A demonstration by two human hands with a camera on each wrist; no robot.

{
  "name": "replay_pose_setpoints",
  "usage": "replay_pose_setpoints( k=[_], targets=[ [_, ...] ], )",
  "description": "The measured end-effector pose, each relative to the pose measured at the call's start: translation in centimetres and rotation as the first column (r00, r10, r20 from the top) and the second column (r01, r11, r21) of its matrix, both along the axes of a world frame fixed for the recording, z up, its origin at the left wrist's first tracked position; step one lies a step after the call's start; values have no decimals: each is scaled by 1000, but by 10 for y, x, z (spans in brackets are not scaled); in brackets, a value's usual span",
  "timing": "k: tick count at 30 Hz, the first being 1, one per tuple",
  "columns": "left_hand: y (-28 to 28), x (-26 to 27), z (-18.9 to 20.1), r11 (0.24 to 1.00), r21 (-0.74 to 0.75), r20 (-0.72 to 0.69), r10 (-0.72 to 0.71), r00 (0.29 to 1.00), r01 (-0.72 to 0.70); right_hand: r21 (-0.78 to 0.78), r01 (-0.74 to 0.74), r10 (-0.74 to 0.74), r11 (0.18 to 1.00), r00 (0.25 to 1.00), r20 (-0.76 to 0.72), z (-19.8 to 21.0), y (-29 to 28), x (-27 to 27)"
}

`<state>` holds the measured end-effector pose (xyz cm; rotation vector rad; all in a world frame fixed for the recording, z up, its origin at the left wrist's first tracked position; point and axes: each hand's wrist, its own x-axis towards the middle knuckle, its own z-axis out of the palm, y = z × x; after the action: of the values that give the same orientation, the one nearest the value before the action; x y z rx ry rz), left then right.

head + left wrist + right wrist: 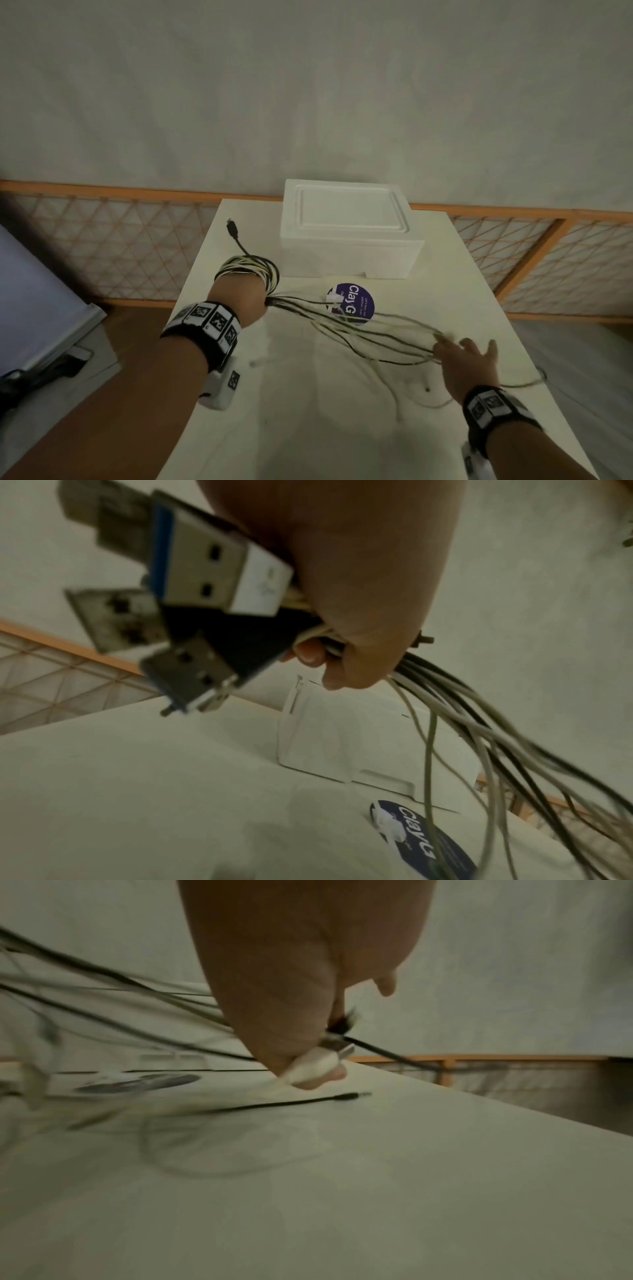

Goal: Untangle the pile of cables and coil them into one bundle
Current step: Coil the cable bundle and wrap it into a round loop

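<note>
A coil of black and white cables [248, 268] is wound round my left hand [239, 296], which grips it; a black USB plug [233, 228] sticks out beyond the coil. In the left wrist view several USB plugs [205, 569] jut from the left hand [342, 615]. Loose cable strands [359, 329] run from that hand over the white table [308, 428] to my right hand [459, 349]. It pinches them at the thumb side with the other fingers spread. The right wrist view shows a white connector [329, 1056] in the right hand [291, 1001]. Cable tails [411, 394] trail on the table.
A white foam box [349, 229] stands at the table's far end. A round purple sticker [358, 305] lies in front of it under the strands. A black jack plug [352, 1095] rests on the table. An orange lattice rail [120, 246] runs behind.
</note>
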<state>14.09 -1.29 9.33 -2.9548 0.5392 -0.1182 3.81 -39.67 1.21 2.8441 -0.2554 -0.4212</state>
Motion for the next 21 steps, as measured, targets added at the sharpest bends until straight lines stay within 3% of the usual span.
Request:
replay_pose_setpoints(
  k=[3,5,6,7,9,12,14,15,18,20,21],
  targets=[
    [-11,3,6,999,0,-19,43,999,-43,-105,130,-145,986,978,-148,12,-31,-2],
    [-9,5,14,996,2,-7,95,995,-95,-64,273,-280,960,914,-295,18,-55,-6],
    [-6,7,17,992,-4,5,123,992,-123,-59,264,-263,963,863,-431,20,-66,-7],
    [-1,8,19,991,-10,11,135,991,-135,-17,241,-220,970,854,-471,19,-78,-4],
    [0,8,21,992,-13,7,126,992,-126,96,293,-234,951,890,-390,5,-99,11],
    [-19,5,18,999,16,-28,46,999,-46,358,176,-196,917,980,21,26,-49,40],
    [-36,0,12,999,27,-26,-33,999,34,563,-45,-203,825,907,369,54,15,55],
    [-45,-4,10,995,25,-19,-93,996,93,632,-180,-169,754,876,451,66,49,61],
    [-73,-18,16,960,3,31,-280,959,280,689,-416,203,593,905,373,74,124,71],
    [-85,-28,21,948,73,83,-314,946,309,651,-459,383,605,884,267,60,148,73],
    [-87,-31,19,946,102,101,-319,942,309,651,-438,395,619,891,225,53,153,73]
  ],
)
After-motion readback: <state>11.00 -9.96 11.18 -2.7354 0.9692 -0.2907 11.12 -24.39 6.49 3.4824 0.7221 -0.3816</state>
